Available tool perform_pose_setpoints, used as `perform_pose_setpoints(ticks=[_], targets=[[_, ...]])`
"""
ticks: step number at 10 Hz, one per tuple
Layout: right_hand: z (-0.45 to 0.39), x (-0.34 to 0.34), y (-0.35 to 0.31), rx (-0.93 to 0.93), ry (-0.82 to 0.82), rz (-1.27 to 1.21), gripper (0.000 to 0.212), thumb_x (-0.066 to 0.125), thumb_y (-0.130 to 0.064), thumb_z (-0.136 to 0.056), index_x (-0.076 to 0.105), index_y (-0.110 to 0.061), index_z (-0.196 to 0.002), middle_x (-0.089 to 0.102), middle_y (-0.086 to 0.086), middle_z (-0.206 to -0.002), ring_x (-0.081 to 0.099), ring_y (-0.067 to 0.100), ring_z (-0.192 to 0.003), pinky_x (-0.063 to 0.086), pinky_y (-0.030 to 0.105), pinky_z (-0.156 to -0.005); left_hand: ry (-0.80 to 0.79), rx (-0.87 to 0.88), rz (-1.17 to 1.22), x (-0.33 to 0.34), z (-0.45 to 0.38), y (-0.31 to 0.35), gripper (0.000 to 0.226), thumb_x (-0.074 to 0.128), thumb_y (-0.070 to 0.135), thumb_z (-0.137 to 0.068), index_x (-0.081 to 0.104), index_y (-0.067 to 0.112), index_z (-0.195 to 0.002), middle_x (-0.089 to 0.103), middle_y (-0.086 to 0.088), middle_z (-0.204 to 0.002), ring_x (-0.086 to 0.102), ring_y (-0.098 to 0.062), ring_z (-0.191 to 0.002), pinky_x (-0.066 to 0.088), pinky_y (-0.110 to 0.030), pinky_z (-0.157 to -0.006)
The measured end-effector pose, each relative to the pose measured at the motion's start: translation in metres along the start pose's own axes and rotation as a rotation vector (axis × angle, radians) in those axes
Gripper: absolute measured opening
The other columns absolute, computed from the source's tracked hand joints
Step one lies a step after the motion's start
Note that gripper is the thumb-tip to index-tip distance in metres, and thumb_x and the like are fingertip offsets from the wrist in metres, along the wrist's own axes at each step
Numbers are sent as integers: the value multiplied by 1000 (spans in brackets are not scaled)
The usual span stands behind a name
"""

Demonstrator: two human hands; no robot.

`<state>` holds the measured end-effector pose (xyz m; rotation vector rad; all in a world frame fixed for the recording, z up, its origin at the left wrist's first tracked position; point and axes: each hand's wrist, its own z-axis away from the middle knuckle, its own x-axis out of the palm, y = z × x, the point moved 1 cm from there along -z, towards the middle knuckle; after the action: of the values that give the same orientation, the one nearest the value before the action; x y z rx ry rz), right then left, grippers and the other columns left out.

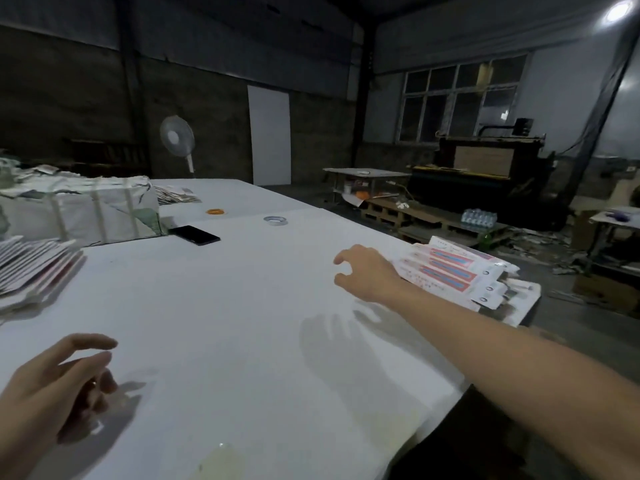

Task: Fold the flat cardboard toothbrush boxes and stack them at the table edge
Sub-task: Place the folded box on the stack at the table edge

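reaching back across stack of folded boxes (450, 271) at right-centre table edge (460, 386), your forearm risked nudging top ones off; pile sat fanned, close to drop. your right hand (367, 271) hovered just left of stack, fingers loosely curled, holding nothing. your left hand (52, 386) at lower left, relaxed, empty. flat boxes (31, 268) waited at left edge of frame.

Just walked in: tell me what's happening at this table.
A person is working at a white table. The right hand hovers open, holding nothing, beside a stack of red-and-white printed cardboard toothbrush boxes at the table's right edge. The left hand hangs loosely curled and empty. A fanned pile of flat card pieces waits at the left.
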<state>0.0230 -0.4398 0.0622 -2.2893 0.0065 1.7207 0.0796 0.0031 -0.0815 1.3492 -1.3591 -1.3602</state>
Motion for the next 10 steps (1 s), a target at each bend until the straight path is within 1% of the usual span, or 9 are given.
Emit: perform_pose_setpoints(ticks=[1, 2, 3, 5, 6, 7, 8, 9, 10], targets=[[13, 23, -72, -143, -42, -214, 36, 59, -37, -91, 60, -29, -126, 54, -4, -132, 48, 19, -125, 42, 38, -101, 174, -168, 143, 17, 14, 30, 23, 46, 12, -105, 66, 12, -117, 57, -8, -49, 50, -18, -34, 36, -21, -35], [30, 48, -138, -259, -103, -386, 35, 60, -36, -90, 62, -29, -124, 57, -5, -126, 54, 16, -116, 45, 36, -98, 152, -36, 88, 29, 32, 61, 19, 57, 8, -98, 71, 20, -94, 59, -16, -61, 47, -23, -44, 39, -26, -44], [43, 72, -199, -354, -139, -503, 31, 59, -35, -89, 64, -30, -119, 60, -9, -118, 55, 14, -106, 46, 35, -95, 183, 49, 36, 29, 46, 77, 27, 55, 1, -97, 69, 20, -84, 62, -13, -58, 47, -23, -43, 38, -22, -40], [63, 111, -255, -456, -108, -685, 22, 60, -26, -90, 68, -26, -111, 64, -10, -104, 57, 10, -94, 49, 33, -90, 393, 242, -810, 3, 51, 79, 12, 61, 19, -90, 62, 31, -91, 60, 8, -55, 60, -15, -60, 44, -32, -57], [64, 123, -249, -454, -104, -775, 18, 62, -16, -88, 71, -26, -99, 64, -14, -90, 59, 10, -86, 53, 38, -87, 491, 229, -1110, -16, 46, 87, 23, 59, 31, -91, 61, 29, -114, 68, 7, -96, 59, -25, -97, 45, -40, -79], [61, 126, -246, -413, -120, -887, 20, 62, -11, -86, 70, -28, -88, 63, -19, -80, 60, 8, -79, 55, 43, -85, 489, -55, -1328, -48, 42, 81, 46, 56, 40, -91, 45, 30, -135, 51, 0, -136, 39, -34, -132, 34, -54, -104], [61, 127, -249, -388, -149, -963, 19, 62, -9, -86, 73, -23, -89, 61, -23, -75, 57, 7, -72, 57, 46, -85, 407, -364, -1331, -72, 43, 69, 48, 45, 42, -96, 32, 33, -142, 41, -3, -146, 29, -37, -140, 29, -64, -107], [61, 126, -250, -389, -161, -974, 18, 62, -8, -86, 73, -22, -90, 60, -17, -78, 56, 8, -70, 57, 46, -84, 344, -447, -1266, -77, 40, 67, 54, 39, 36, -100, 21, 35, -151, 36, -1, -154, 27, -39, -144, 28, -71, -107], [61, 126, -249, -373, -161, -994, 18, 62, -8, -87, 73, -23, -89, 61, -15, -78, 56, 9, -71, 57, 47, -84, 326, -421, -1270, -74, 42, 70, 58, 37, 32, -100, 16, 36, -154, 34, -2, -157, 28, -41, -144, 31, -68, -108]])
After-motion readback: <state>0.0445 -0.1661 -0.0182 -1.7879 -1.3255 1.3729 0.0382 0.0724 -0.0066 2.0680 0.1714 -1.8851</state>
